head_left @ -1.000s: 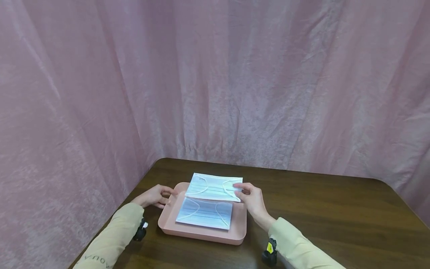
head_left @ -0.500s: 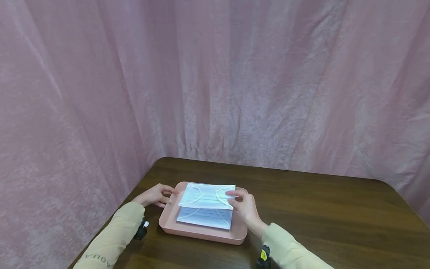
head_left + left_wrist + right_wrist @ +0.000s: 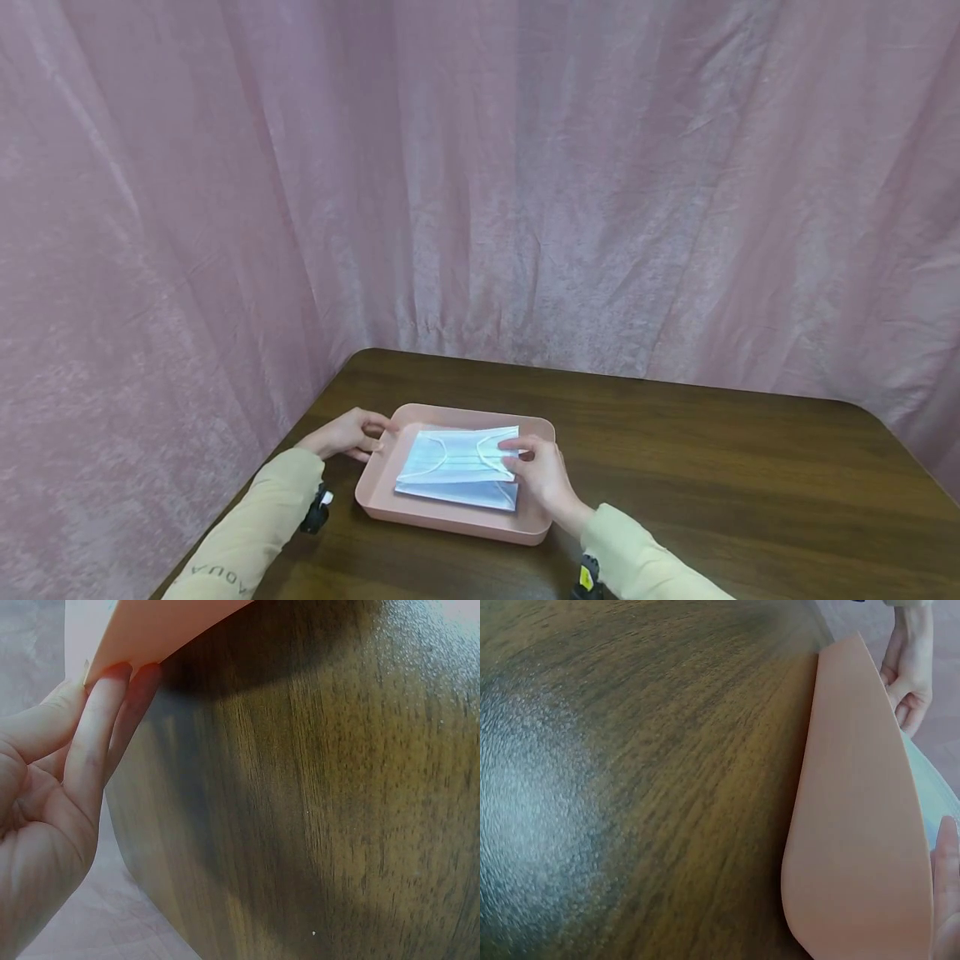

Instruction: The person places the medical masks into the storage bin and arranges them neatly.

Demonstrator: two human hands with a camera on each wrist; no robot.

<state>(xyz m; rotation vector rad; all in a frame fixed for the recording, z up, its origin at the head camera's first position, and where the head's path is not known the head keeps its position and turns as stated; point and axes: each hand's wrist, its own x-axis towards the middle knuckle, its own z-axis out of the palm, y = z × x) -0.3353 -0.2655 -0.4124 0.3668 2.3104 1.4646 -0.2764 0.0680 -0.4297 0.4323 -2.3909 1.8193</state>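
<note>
A light-blue face mask (image 3: 456, 455) with white ear loops is pinched at its right end by my right hand (image 3: 543, 479). It lies over the upper part of another face mask (image 3: 487, 495), whose near edge shows below it. Both are inside a shallow pink tray (image 3: 442, 522); whether the upper one touches the lower I cannot tell. My left hand (image 3: 347, 434) holds the tray's left rim. In the left wrist view, the thumb is at the rim and the fingertips (image 3: 116, 673) press the outer wall. The right wrist view shows only part of my right hand (image 3: 946, 885).
The tray stands near the left edge of a dark brown wooden table (image 3: 712, 467). Pink curtains (image 3: 480, 183) hang behind the table and along its left side. A small black device (image 3: 315, 510) is strapped at my left wrist, with a similar one (image 3: 587, 577) at the right.
My right hand has brought the upper mask down and toward me, from above the tray's far side onto the other mask's area. My left hand has stayed at the tray rim.
</note>
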